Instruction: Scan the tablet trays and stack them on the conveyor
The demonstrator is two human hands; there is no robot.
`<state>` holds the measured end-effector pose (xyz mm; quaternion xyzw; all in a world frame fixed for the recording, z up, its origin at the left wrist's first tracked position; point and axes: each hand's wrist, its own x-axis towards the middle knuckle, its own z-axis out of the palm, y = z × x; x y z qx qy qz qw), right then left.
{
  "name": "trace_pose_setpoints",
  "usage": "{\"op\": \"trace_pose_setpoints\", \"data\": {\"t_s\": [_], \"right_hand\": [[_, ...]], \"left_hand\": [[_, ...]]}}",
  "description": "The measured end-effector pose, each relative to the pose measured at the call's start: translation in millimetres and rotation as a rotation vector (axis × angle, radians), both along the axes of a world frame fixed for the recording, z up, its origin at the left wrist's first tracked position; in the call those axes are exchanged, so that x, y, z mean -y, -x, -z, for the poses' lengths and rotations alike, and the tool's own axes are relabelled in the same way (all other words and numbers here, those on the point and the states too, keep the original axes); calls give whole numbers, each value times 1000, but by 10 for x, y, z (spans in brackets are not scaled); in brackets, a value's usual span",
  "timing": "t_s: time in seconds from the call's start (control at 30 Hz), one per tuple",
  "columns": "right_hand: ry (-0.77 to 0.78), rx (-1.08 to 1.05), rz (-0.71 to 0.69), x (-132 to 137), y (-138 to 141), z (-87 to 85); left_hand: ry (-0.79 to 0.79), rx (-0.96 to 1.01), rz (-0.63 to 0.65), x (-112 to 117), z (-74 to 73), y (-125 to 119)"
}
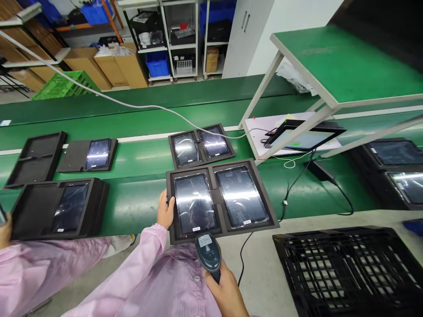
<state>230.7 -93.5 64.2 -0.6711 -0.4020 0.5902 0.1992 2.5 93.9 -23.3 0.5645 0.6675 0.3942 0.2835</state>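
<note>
My left hand [165, 210] grips the left edge of a black foam tray [216, 197], its fingers out of sight under the rim. Two tablet screens lie in that tray: a left tablet screen [194, 204] and a right tablet screen [242, 197], each with a small white label at its lower edge. In my right hand [226, 288] is a dark barcode scanner [208, 253], held just below the tray's near edge with its head towards the screens. Another foam tray [202, 146] with two screens lies on the green belt just beyond.
At left, a co-worker's hand [5, 229] is beside stacked foam trays [36, 211]. A monitor [304, 136] stands under a green-topped shelf [363, 61]. More trays with screens [399, 154] lie at right. A black plastic pallet [350, 268] is on the floor. A cable [145, 106] hangs across the belt.
</note>
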Motion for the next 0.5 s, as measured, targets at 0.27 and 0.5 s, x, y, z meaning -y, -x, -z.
{"op": "trace_pose_setpoints", "data": {"t_s": [0.27, 0.5], "right_hand": [[-193, 389, 478, -649, -1099, 172], [-272, 441, 571, -1092, -1872, 359]], "left_hand": [[214, -7, 81, 515, -58, 157], [259, 129, -31, 901, 27, 203]]}}
